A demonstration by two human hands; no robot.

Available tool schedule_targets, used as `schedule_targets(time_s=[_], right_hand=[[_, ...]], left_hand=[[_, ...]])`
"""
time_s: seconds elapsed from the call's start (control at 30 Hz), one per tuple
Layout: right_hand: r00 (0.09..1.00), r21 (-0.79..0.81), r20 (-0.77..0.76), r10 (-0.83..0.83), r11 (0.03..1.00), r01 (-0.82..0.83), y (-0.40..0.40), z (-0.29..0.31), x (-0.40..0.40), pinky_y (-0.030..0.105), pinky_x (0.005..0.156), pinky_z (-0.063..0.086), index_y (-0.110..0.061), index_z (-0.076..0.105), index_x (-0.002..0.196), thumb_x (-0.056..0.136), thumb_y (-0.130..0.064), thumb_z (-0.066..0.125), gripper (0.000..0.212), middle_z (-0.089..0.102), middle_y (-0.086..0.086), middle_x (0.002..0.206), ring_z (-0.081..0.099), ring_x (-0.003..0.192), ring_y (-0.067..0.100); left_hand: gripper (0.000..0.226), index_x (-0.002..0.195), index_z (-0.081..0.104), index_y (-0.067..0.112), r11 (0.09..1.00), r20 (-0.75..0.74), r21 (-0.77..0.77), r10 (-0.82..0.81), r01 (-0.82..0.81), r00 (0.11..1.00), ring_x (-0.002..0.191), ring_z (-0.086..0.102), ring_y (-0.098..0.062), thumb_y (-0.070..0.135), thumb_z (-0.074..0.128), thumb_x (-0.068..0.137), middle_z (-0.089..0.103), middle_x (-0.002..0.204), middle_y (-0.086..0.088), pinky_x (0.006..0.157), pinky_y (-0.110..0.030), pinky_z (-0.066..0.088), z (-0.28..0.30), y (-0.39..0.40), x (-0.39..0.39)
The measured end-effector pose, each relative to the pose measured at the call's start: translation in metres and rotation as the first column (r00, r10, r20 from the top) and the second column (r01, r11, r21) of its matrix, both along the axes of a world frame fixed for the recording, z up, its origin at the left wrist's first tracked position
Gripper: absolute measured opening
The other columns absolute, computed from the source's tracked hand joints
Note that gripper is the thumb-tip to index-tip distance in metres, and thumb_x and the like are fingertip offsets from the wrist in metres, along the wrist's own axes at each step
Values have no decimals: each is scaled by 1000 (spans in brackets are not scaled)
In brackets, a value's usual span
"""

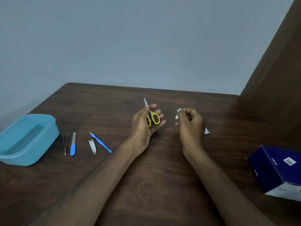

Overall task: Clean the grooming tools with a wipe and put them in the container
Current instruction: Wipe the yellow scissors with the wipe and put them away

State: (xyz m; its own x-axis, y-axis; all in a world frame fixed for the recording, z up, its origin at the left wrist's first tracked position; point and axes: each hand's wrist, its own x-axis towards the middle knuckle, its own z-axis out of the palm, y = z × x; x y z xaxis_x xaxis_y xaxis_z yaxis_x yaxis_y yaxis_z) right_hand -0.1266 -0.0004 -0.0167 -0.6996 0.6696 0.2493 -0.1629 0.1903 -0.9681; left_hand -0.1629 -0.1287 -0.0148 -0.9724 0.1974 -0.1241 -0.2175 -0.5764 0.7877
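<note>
Yellow-handled scissors (pixel 152 116) held in left hand (pixel 143 126)

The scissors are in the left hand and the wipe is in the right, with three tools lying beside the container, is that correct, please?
Not quite: the head view shows four tools beside the container, not three: tweezers, file, clipper and pusher. The scissors are in the left hand and the wipe in the right hand.

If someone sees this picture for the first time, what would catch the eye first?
Probably the yellow-handled scissors held up in the left hand at the table's middle, facing the small white wipe pinched by the right hand. Next, the turquoise container at far left, with four tools lying beside it.
</note>
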Motion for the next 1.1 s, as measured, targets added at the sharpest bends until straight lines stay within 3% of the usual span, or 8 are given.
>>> schedule_targets(time_s=[0.17,0.33,0.47,0.57,0.67,0.77,0.93,1.1], right_hand=[[1000,279,12,23,960,-25,4,1,2,33,72,57,-27,69,77,84,-37,71,12,73,1,89,69,72,11],[990,385,-96,99,921,-55,3,12,-4,23,60,50,-27,65,78,91,-17,78,21,74,-7,74,70,63,8],[983,308,-122,138,947,-94,6,3,-5,46,63,61,-28,68,84,90,-20,75,13,73,-6,93,74,68,16],[983,328,-119,143,940,-97,4,0,-2,39,65,59,-31,69,85,91,-16,76,18,56,-9,112,74,72,17],[973,311,-146,180,942,-128,-1,2,2,33,57,49,-28,68,81,88,-21,76,12,66,-8,93,69,64,13],[965,193,-128,227,961,-201,-4,0,1,41,61,57,-28,66,80,83,-32,71,6,71,-3,72,70,63,18],[955,112,-141,260,963,-245,-1,0,4,37,71,64,-15,67,89,95,-1,72,16,74,5,80,78,74,26],[978,120,-71,196,975,-187,13,-5,-1,38,82,65,-20,73,99,89,-5,80,19,77,-1,87,77,83,17]], left_hand=[[62,130,66,0,989,66,115,-101,93,993,73,64,-15,47,30,115,64,81,-3,75,-27,63,2,-3,-2],[46,143,59,-4,987,93,88,-141,133,986,83,68,-17,23,42,110,72,100,-8,78,-28,59,6,-3,0],[43,146,59,1,979,94,110,-184,173,978,84,69,-16,21,50,110,74,102,-4,78,-28,60,1,-3,-4],[39,142,65,10,965,72,148,-228,215,971,83,63,-12,27,47,112,67,92,2,80,-25,57,1,-4,-4],[30,118,72,15,967,99,177,-205,185,974,80,61,-12,30,46,112,62,85,3,79,-27,54,5,-4,-2],[27,103,71,17,981,95,142,-147,132,985,84,68,-14,28,48,113,73,89,2,85,-31,56,4,-4,-2],[24,105,56,19,995,-19,39,-88,89,996,104,76,-16,21,36,117,82,113,-5,103,-39,51,-1,0,-5],[18,116,46,17,998,-146,-52,-39,32,988,123,69,-24,5,34,116,74,131,-16,106,-40,52,-5,3,-4]])
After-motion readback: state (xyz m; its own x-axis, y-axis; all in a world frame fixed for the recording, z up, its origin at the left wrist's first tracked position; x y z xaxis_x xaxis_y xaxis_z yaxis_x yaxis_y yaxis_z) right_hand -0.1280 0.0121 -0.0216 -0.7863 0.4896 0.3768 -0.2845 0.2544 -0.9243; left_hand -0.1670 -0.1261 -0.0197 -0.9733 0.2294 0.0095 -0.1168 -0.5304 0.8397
